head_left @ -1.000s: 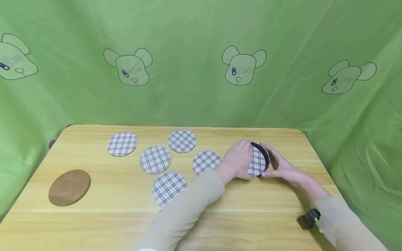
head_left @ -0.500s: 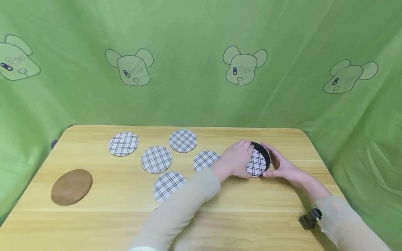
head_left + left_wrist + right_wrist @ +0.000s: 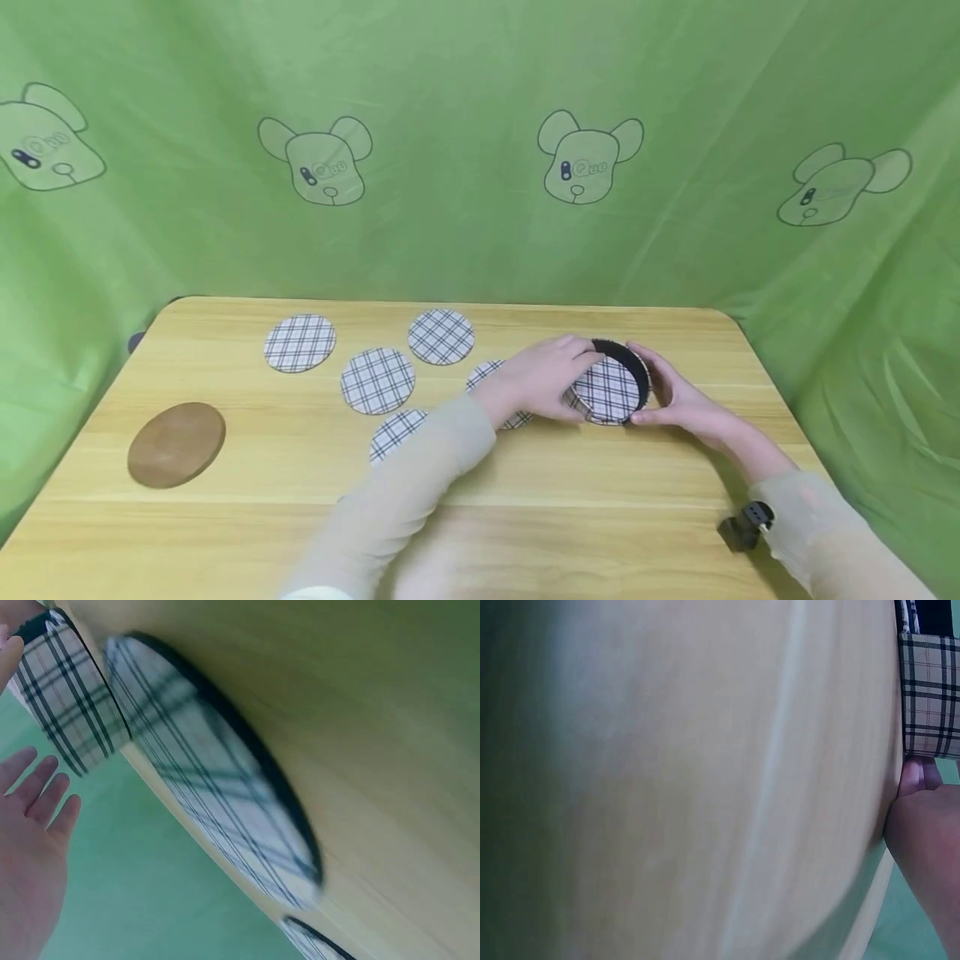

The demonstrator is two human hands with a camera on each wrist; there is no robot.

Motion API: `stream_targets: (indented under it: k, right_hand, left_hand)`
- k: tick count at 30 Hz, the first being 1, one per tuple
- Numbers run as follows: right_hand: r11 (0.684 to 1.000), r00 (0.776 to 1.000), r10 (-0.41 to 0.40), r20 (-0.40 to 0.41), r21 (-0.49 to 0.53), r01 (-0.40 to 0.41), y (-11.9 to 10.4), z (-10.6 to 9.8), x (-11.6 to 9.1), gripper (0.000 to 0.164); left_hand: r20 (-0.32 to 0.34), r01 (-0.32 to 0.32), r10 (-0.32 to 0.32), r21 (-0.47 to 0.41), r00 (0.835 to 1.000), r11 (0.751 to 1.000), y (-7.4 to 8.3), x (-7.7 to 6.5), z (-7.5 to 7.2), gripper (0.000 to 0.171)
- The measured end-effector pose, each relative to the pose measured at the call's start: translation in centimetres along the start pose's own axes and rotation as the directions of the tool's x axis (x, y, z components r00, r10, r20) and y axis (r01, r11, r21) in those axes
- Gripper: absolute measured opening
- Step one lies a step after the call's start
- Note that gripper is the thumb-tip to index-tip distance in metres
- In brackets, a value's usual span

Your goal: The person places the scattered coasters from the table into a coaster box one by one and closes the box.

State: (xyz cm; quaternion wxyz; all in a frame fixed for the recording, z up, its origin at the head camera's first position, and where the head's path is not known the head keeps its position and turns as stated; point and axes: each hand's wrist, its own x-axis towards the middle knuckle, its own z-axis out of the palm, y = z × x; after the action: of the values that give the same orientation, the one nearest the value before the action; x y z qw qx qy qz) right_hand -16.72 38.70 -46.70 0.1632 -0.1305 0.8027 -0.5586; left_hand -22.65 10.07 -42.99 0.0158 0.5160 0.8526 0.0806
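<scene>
A round coaster holder (image 3: 611, 387), plaid outside with a black inner wall, stands on the right of the table, a plaid disc showing inside it. My right hand (image 3: 686, 410) holds its right side, thumb at the front and fingers behind. My left hand (image 3: 547, 379) is at the holder's left side, fingers extended and spread. In the left wrist view, its palm (image 3: 30, 862) and several fingers are apart from the holder (image 3: 71, 694), the thumb tip overlapping its rim. Below the left hand lies a plaid coaster (image 3: 480, 373), partly covered by the wrist.
Several more plaid coasters lie left of the hands, among them one at the back left (image 3: 300, 343) and one partly under the left sleeve (image 3: 397, 433). A brown round disc (image 3: 176, 446) is on the table's left. Green cloth (image 3: 465, 233) hangs behind the table.
My left hand has drawn back leftward from the holder, its fingers loosening, and more of the holder's inside shows. The right hand has kept its hold. The head view has shifted slightly.
</scene>
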Motion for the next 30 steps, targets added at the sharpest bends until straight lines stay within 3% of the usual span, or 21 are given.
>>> stream_targets:
  k: [10, 22, 30]
  right_hand:
    - [1.000, 1.000, 0.018, -0.009, -0.014, -0.018, 0.1, 0.0, 0.1, 0.119]
    - [1.000, 1.000, 0.020, -0.007, -0.009, -0.020, 0.4, 0.0, 0.1, 0.119]
    - [1.000, 1.000, 0.019, -0.007, -0.010, -0.019, 0.5, -0.1, 0.2, 0.120]
  left_hand:
    - [0.007, 0.031, -0.031, 0.010, 0.999, 0.999, -3.1, -3.3, -0.5, 0.095]
    - [0.006, 0.158, -0.158, -0.033, 0.987, 0.987, -6.6, -7.3, -1.4, 0.092]
    - [-0.046, 0.225, -0.231, -0.098, 0.972, 0.969, -8.5, -10.3, -1.5, 0.088]
